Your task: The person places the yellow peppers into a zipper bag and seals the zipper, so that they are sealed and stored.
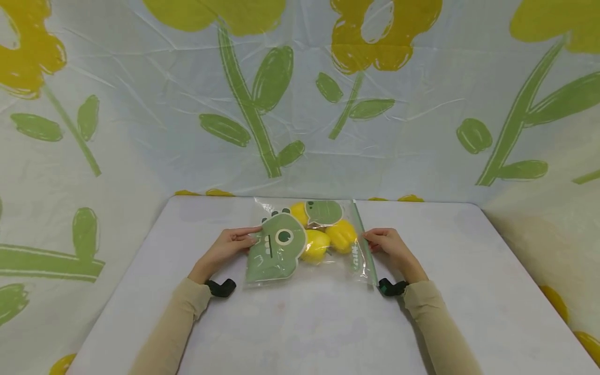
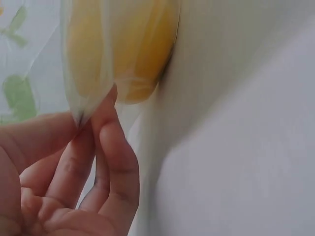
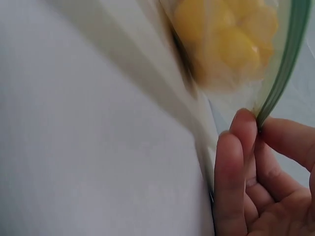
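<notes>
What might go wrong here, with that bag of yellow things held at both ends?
The right hand only pinches the bag's green zip strip at the fingertips, so it may slip free. The left hand likewise pinches a thin edge of the clear bag. If the strip is not fully sealed, which I cannot tell, the yellow pieces might spill out.

Bright, even, soft light with only weak shadows; head view is sharp but bent at edges, both wrist views blurred

No legible text anywhere, even on the bag (image 1: pixel 309 239).
</notes>
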Demonstrator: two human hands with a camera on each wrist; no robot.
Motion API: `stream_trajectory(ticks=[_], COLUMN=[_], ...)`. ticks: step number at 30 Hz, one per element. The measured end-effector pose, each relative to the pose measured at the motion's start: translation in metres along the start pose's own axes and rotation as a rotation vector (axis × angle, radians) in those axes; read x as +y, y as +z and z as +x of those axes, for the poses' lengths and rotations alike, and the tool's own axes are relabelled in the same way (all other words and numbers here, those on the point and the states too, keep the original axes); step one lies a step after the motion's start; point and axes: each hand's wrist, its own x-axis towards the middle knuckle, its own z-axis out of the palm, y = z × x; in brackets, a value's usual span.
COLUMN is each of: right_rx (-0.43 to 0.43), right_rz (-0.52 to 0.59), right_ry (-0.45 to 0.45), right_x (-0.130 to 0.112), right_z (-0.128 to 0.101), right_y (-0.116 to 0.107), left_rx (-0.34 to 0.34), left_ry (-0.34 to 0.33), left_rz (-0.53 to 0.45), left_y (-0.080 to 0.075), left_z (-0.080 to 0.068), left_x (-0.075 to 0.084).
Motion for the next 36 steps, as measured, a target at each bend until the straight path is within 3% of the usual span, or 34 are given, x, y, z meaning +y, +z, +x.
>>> stream_trajectory(ticks=[4,11,16,36], right_rx=[-0.027,-0.028,-0.021,-0.016], right_rz=[0.031,0.032,0.027,0.001], right_ry=[0.003,0.010,-0.009,-0.063], right_x=[0.003,0.003,0.003,0.008], right_z=[-0.003,-0.010,-0.012,-0.005], right_y=[-0.010,-0.009,-0.006,-0.003], left_rx=[0.040,0.102,0.091,0.118], left_ry=[-0.008,-0.047,-0.015,-0.005], left_rz=[-0.059,-0.232,-0.242,-0.237], left_y=[0.012,0.016,0.014,0.014], left_z=[0.009,0.009,0.008,0.007], left_x=[-0.002,-0.009,-0.011,-0.014])
